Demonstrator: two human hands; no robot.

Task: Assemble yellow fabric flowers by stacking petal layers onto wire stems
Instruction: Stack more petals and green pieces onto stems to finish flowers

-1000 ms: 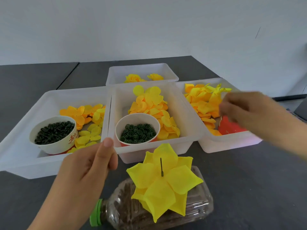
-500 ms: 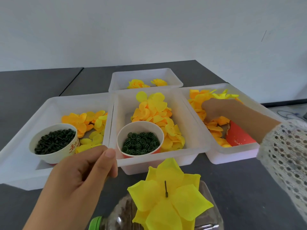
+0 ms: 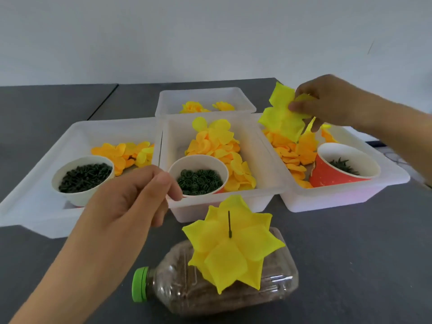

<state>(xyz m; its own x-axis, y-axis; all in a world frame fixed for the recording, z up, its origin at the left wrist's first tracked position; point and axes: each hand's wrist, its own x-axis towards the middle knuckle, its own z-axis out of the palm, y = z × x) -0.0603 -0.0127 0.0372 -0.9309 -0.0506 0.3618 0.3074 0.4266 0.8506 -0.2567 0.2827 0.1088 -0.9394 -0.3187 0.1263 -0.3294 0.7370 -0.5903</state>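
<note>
**Right hand lifting a petal layer above the right tray**

We are looking across a dark worktop (image 3: 350,253) from left to right. Toward the left edge a white tray (image 3: 35,202) is holding a white cup of dark green pieces (image 3: 83,177) and some orange and yellow petals (image 3: 124,153). In front of it our left hand (image 3: 131,202) is hovering with the fingers curled and thumb tip meeting the forefinger; whether that grip is pinching anything, we cannot tell.

At the middle a second tray (image 3: 264,160) is carrying a cup of green rings (image 3: 198,181) beside a heap of round orange petals (image 3: 219,150). Behind it, toward the far edge, a smaller tray (image 3: 203,94) is holding two finished blooms (image 3: 205,106). Near the front edge a clear bottle (image 3: 210,291) with a green cap (image 3: 139,284) is lying on its side, and a wire stem (image 3: 229,223) is standing up through the yellow flower (image 3: 233,249) that is sitting over the bottle.

Toward the right edge the third tray (image 3: 350,195) is holding more orange petals (image 3: 289,155) and a red cup (image 3: 339,169). Above its far corner our right hand (image 3: 332,101) is pinching a pale yellow petal layer (image 3: 282,115), its grip closed on the fabric, which is hanging clear of the tray.
</note>
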